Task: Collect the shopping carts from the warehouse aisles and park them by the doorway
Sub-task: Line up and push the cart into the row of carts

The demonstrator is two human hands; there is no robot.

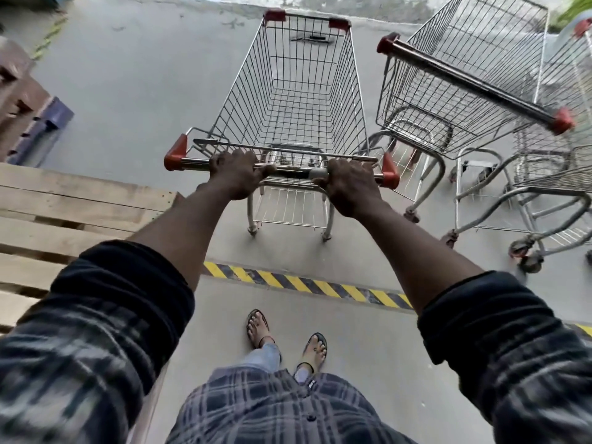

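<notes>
- Head view: my left hand point(235, 174) and my right hand point(349, 184) are both clenched around the handle bar point(298, 171) of the cart point(294, 100) straight ahead of me, knuckles up, arms stretched nearly full.
- The bar runs crosswise, left to right, with a red cap at each end; my hands sit between the caps, the left nearer its cap's side than the middle, the right close to the right cap. Neither hand is clearly nearer the cart; both are already on it.
- The cart's long axis points away from me, basket narrowing toward its far end, so a push along my arms would send it straight ahead over the grey floor point(128, 100).
- The relation that matters: a parked cart point(464, 91) stands just beside mine on the right, turned at an angle, its handle slanting toward my basket's right side. The gap between the two near my right hand looks narrow. I judge I should ease forward and keep left of it, or nest in behind.
- A third cart point(563, 174) sits further right, partly cut off by the frame.
- On my left, a wooden pallet point(70, 213) lies near my left elbow, well apart from the cart's wheels.
- My cart is bare wire, empty, silver with red corner guards; its rear wheels are past the yellow-black striped line point(304, 285), my feet are on the near side of it.
</notes>
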